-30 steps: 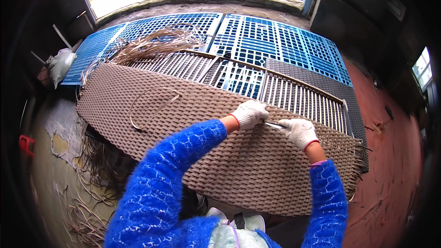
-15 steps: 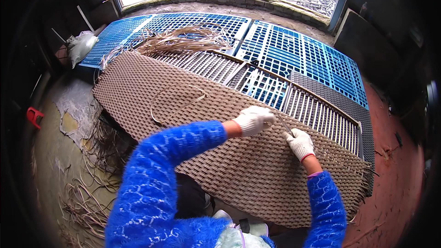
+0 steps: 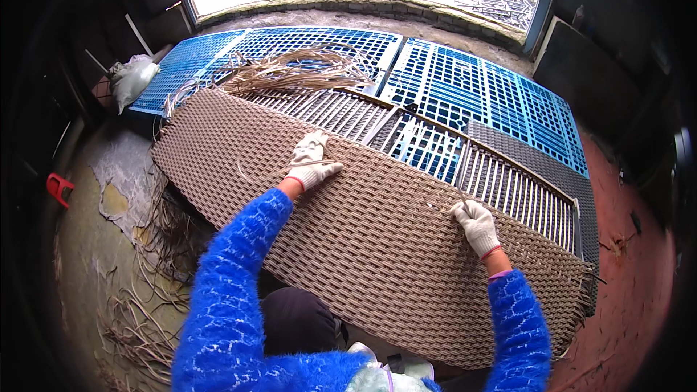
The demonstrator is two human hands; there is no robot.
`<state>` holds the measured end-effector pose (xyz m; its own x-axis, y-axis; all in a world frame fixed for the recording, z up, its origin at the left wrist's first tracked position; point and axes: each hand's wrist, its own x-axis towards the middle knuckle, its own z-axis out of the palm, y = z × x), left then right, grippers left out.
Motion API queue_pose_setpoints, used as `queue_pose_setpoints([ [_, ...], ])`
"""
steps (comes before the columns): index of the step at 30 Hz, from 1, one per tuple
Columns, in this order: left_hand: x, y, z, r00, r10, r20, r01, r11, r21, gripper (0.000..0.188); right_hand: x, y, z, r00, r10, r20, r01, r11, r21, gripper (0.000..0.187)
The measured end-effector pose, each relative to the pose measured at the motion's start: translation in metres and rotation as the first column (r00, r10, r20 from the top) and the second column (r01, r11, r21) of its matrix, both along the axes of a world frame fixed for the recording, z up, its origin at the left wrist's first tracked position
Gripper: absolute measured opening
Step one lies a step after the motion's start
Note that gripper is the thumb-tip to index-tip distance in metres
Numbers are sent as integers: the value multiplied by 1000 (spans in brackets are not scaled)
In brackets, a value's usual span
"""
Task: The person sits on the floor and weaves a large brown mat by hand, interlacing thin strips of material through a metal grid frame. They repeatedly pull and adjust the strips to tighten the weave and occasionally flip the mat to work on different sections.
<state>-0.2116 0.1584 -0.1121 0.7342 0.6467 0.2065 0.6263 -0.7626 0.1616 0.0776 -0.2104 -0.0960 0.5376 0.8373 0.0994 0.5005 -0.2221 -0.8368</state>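
A large brown woven wicker panel (image 3: 363, 239) lies slanting across in front of me. My left hand (image 3: 311, 162), in a white knit glove, rests on its upper middle with the thumb held apart from the fingers. A loose light-brown strip (image 3: 282, 173) runs at that hand; whether the fingers touch it I cannot tell. Farther right, my right hand (image 3: 476, 228), gloved too, is closed around a thin metal tool (image 3: 462, 194) that points away from me over the weave. Its tip is too small to make out.
Behind the panel is a slatted frame (image 3: 523, 189) on blue plastic pallets (image 3: 472, 87). A bundle of brown strips (image 3: 298, 71) lies at the far side. Loose strips (image 3: 138, 327) litter the left floor, near a red stool (image 3: 59, 190). A white sack (image 3: 134, 81) stands far left.
My left hand has moved left, away from the right hand, to the loose strip, whose loop is no longer seen standing out. The right hand stays nearly in place with the tool.
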Motion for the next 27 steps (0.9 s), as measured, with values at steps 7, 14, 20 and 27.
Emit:
queue_pose_setpoints([
  [7,24,39,12,833,-545,91,552,812,-192,60,13,17,6,849,-55,-525,29,998,-58,21],
  [14,18,38,24,819,-573,16,557,789,-259,63,58,-30,-9,633,-374,-678,385,912,-143,14],
  [20,5,32,18,806,-569,164,591,786,-180,56,228,-284,50,371,-511,-775,685,714,-143,34],
  [27,-27,20,17,886,-405,226,453,858,-243,58,298,-480,96,98,-982,160,989,78,-125,44],
])
